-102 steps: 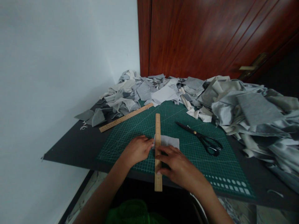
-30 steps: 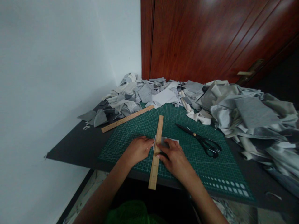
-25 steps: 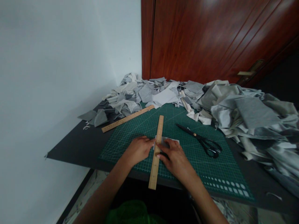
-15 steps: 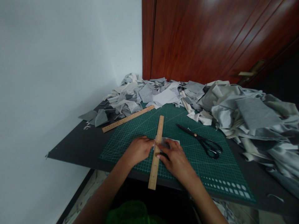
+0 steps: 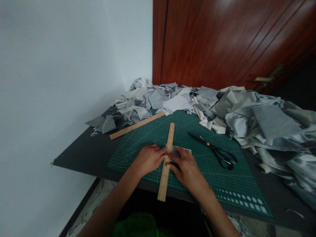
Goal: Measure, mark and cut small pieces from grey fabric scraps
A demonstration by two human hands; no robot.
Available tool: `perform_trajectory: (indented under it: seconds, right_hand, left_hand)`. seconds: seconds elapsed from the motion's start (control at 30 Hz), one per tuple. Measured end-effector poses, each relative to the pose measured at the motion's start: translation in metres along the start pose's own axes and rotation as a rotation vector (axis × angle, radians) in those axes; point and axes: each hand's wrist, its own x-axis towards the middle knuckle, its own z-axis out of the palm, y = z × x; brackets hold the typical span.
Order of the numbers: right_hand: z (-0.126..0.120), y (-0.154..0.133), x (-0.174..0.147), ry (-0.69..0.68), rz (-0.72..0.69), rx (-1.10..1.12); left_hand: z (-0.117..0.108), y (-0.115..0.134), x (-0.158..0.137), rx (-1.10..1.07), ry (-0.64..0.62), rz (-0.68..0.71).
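A wooden ruler (image 5: 163, 184) lies nearly upright in view across the green cutting mat (image 5: 153, 131), its near end past the table edge. Under it is a small piece of pale grey fabric (image 5: 189, 151), showing mostly to the ruler's right. My left hand (image 5: 150, 159) is closed, its fingertips together at the fabric's edge along the ruler's left side; the fingers hide most of that edge. With index finger and thumb, my right hand (image 5: 186, 166) holds the ruler down, and its other fingers rest on the fabric.
Black-handled scissors (image 5: 214, 151) lie on the mat to the right. A second wooden ruler (image 5: 137, 125) is farther back on the left. Heaps of grey and white fabric scraps (image 5: 271, 121) line the table's back and right. A white wall (image 5: 74, 65) borders the left, a wooden door (image 5: 209, 42) the back.
My left fingertips have shifted slightly right, closer against the ruler, covering the fabric edge that showed there before. The right hand and ruler stay in place; the whole view has shifted slightly.
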Motion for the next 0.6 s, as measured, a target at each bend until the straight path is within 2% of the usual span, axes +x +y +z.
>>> perform_trajectory:
  seconds: [0.6]
  right_hand:
    - [-0.0007, 0.0005, 0.0003, 0.009, -0.003, 0.001]
  left_hand:
    - [0.0011, -0.0004, 0.0007, -0.035, 0.035, -0.024]
